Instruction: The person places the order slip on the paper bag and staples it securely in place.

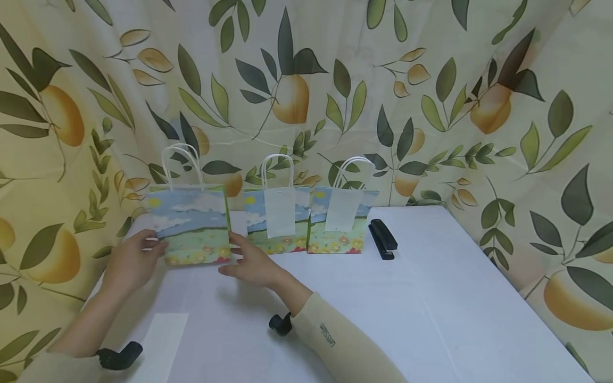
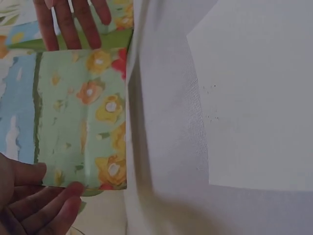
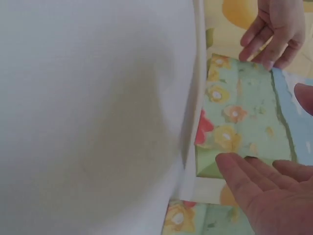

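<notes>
A paper gift bag (image 1: 193,223) with a painted sky, green field and flowers stands upright at the table's left, white twisted handles up. My left hand (image 1: 136,260) is at its left edge, thumb and fingertips touching the side; the left wrist view shows the thumb (image 2: 32,172) lying over the printed front. At the opposite edge is my right hand (image 1: 254,260), its fingers extended along the bag's side. The right wrist view shows those fingers (image 3: 239,171) nearly straight beside the green side panel (image 3: 208,164).
Two matching bags, the middle one (image 1: 256,213) and the right one (image 1: 318,234), stand in a row, each with a white card (image 1: 280,213) at its front. A black stapler (image 1: 382,239) lies right of them. White paper (image 1: 165,340) lies near the front. A patterned curtain (image 1: 335,32) hangs behind.
</notes>
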The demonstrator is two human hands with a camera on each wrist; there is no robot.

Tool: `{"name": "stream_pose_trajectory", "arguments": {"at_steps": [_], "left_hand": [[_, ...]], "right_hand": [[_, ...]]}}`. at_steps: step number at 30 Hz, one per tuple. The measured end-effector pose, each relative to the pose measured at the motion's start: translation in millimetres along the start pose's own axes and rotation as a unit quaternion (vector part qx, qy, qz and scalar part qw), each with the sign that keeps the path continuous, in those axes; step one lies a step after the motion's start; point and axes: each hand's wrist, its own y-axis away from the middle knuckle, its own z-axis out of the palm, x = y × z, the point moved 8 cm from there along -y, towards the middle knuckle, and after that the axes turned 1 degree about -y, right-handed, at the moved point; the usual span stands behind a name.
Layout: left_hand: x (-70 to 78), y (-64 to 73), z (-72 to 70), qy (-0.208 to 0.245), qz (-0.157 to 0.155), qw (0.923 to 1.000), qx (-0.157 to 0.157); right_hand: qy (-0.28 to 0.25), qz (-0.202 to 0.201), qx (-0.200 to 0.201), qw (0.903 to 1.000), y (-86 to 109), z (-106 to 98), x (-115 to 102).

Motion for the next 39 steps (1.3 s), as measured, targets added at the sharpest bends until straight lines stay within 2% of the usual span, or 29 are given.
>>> {"name": "stream_pose_trajectory", "arguments": {"at_steps": [9,15,25,32,39], "left_hand": [[11.1,24.1,-16.9,-0.019,0.03,0.9994,0.004],[25.2,39.2,-20.3,-0.023,0.059,0.9977,0.023],[58.0,54.2,0.2,0.027,0.07,0.9971,-0.011],[83.8,56.1,23.2,0.07,0.081,0.9927,-0.055],[103.2,55.5,45.6,0.103,0.078,0.9878,-0.088]], "right_hand": [[0.031,-0.026,0.011,0.9991,20.0,-4,-12],[0.086,-0.054,0.024,0.9945,37.9,-13,-19],[0.118,-0.05,0.065,0.9896,68.3,-40,-17],[0.149,-0.055,0.082,0.9838,89.8,-68,-10],[0.146,-0.057,0.08,0.9844,109.3,-91,-6]]}}
